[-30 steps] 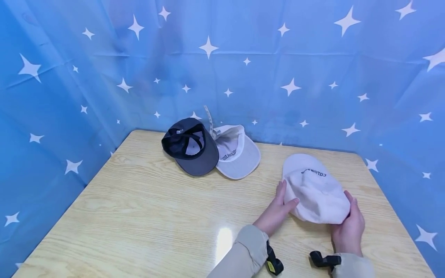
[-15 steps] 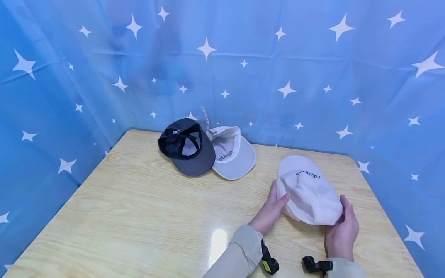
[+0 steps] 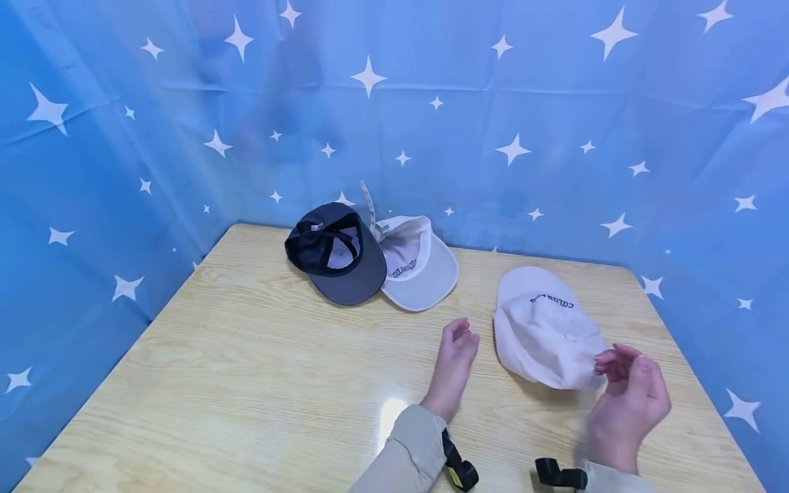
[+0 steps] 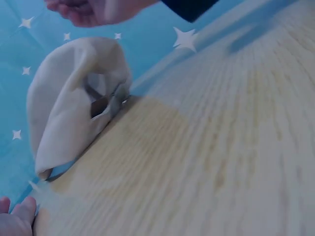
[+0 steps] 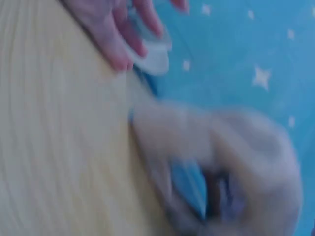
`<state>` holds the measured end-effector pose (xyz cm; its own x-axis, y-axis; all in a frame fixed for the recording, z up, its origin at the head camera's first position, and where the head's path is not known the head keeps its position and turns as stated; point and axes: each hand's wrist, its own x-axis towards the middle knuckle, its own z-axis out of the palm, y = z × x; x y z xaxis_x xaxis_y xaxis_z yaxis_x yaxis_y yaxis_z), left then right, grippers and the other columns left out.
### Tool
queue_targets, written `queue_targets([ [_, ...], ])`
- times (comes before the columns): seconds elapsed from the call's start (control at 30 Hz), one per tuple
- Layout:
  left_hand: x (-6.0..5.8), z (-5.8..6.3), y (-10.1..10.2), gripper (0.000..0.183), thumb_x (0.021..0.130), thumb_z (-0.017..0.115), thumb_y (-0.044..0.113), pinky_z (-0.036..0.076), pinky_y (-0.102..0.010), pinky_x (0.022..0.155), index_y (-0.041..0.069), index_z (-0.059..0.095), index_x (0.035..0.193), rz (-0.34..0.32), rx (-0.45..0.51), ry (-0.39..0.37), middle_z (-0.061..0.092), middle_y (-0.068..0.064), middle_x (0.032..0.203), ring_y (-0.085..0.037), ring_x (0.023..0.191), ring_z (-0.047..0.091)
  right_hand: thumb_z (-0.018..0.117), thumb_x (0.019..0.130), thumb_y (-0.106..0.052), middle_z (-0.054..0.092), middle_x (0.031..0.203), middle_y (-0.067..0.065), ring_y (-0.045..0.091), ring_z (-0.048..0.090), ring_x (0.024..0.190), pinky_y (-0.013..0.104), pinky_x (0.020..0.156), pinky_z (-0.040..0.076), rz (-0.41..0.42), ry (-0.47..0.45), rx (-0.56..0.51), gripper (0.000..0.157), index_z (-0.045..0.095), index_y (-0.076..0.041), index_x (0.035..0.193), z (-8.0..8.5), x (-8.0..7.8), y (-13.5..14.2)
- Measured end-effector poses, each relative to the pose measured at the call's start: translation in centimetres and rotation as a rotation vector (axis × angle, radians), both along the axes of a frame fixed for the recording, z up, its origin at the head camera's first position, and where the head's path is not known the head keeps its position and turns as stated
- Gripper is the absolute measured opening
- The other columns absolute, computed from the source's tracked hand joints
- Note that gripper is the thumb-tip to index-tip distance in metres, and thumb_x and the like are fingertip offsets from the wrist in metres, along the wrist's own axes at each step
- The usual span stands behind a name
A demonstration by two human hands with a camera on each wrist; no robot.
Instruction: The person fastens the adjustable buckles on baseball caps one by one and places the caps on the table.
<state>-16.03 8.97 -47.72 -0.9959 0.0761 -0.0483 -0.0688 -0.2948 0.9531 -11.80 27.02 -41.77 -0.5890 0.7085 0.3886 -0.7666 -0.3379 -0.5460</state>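
A white baseball cap (image 3: 545,335) with dark "COLORADO" lettering sits crown up on the table, its brim pointing toward the curtain. My left hand (image 3: 454,352) is off to the left of the cap, fingers loosely bent and holding nothing. Beside the cap's near right edge is my right hand (image 3: 631,394), its loosely curled fingertips overlapping the edge in the head view. The left wrist view shows the cap's back opening and strap (image 4: 115,98) from low down, with the right hand (image 4: 106,10) above it. In the right wrist view the cap (image 5: 167,128) is blurred.
At the back of the wooden table (image 3: 259,383), a dark grey cap (image 3: 354,281) lies upturned, overlapping a light grey upturned cap (image 3: 431,281) whose strap stands up. A blue curtain with white stars (image 3: 407,123) hangs behind the table's edges.
Both hands have let go of the white cap. The left hand has drawn away to the left, the right hand a little to the right. The cap now rests on the table.
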Motion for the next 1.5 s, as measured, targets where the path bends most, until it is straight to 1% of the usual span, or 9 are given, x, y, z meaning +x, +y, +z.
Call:
queue_targets([
  [0.17,-0.3,0.2,-1.5,0.042,0.089,0.054,0.025,0.036,-0.034,0.095,0.009,0.042,0.125,-0.012,0.133,-0.036,0.047,-0.010,0.121,-0.020,0.112,0.046,0.043,0.091,0.001,0.057,0.067,0.023,0.026,0.054,0.057,0.027,0.050,0.045,0.223,0.046,0.024,0.023,0.050,0.021,0.083,1.0,-0.5,-3.6],
  [0.37,-1.6,0.0,-3.9,0.034,0.090,0.052,0.023,0.040,-0.040,0.091,0.002,0.049,0.116,-0.003,0.352,-0.081,0.055,-0.017,0.108,-0.030,0.104,0.051,0.042,0.094,-0.009,0.059,0.072,0.013,0.020,0.055,0.063,0.026,0.056,0.046,0.377,-0.199,0.132,0.025,0.055,0.006,0.079,-1.3,-1.9,-8.0],
  [0.5,-2.2,-0.6,-5.6,0.032,0.090,0.053,0.023,0.041,-0.043,0.090,0.004,0.048,0.114,-0.011,0.464,-0.099,0.046,-0.018,0.119,-0.031,0.108,0.048,0.040,0.096,-0.012,0.059,0.078,0.010,0.018,0.055,0.068,0.024,0.059,0.047,0.562,-0.328,0.167,0.025,0.055,0.001,0.081,-3.8,-2.6,-9.7],
  [0.63,-2.7,-1.0,-7.2,0.033,0.090,0.052,0.021,0.038,-0.045,0.092,0.004,0.046,0.117,-0.021,0.577,-0.114,0.039,-0.019,0.123,-0.033,0.113,0.045,0.043,0.095,-0.017,0.059,0.085,0.008,0.016,0.056,0.073,0.024,0.059,0.047,0.655,-0.426,0.177,0.021,0.054,-0.001,0.085,-5.6,-3.2,-10.6],
  [0.73,-2.9,-0.7,-8.3,0.033,0.091,0.050,0.021,0.040,-0.043,0.091,0.006,0.044,0.119,0.041,0.569,-0.106,0.039,-0.018,0.120,-0.033,0.112,0.045,0.046,0.094,-0.019,0.058,0.095,0.009,0.017,0.056,0.082,0.026,0.066,0.048,0.665,-0.451,0.194,0.021,0.052,0.001,0.095,-6.3,-4.1,-10.9],
  [0.83,-3.1,-0.3,-9.0,0.033,0.091,0.050,0.019,0.043,-0.040,0.088,0.007,0.043,0.121,0.125,0.477,-0.093,0.039,-0.016,0.118,-0.033,0.110,0.045,0.047,0.094,-0.018,0.054,0.108,0.011,0.020,0.053,0.097,0.033,0.082,0.046,0.675,-0.453,0.186,0.028,0.046,0.006,0.108,-6.6,-5.3,-11.0],
  [1.03,-3.3,0.2,-9.4,0.038,0.092,0.047,0.013,0.046,-0.037,0.081,0.011,0.040,0.129,0.232,0.315,-0.076,0.036,-0.013,0.119,-0.034,0.110,0.043,0.044,0.094,-0.013,0.031,0.131,0.016,0.031,0.028,0.124,0.043,0.101,0.028,0.700,-0.428,0.121,0.043,0.030,0.009,0.128,-6.7,-7.5,-11.2],
  [1.2,-3.5,-0.1,-9.9,0.043,0.092,0.048,0.020,0.045,-0.031,0.076,0.023,0.037,0.134,0.146,0.322,-0.082,0.039,-0.019,0.124,-0.032,0.113,0.042,0.042,0.094,-0.009,0.017,0.135,0.017,0.030,0.015,0.128,0.039,0.102,0.028,0.733,-0.437,0.084,0.048,0.021,0.003,0.136,-6.7,-9.4,-11.4],
  [1.5,-4.4,-0.6,-10.3,0.059,0.091,0.050,0.022,0.041,-0.035,0.089,0.018,0.020,0.142,-0.026,0.475,-0.113,0.022,-0.014,0.141,-0.030,0.119,0.040,0.040,0.096,-0.014,-0.007,0.148,0.006,0.018,0.004,0.134,0.032,0.101,0.030,0.858,-0.539,0.139,0.061,0.001,-0.010,0.143,-6.5,-12.5,-11.5],
])
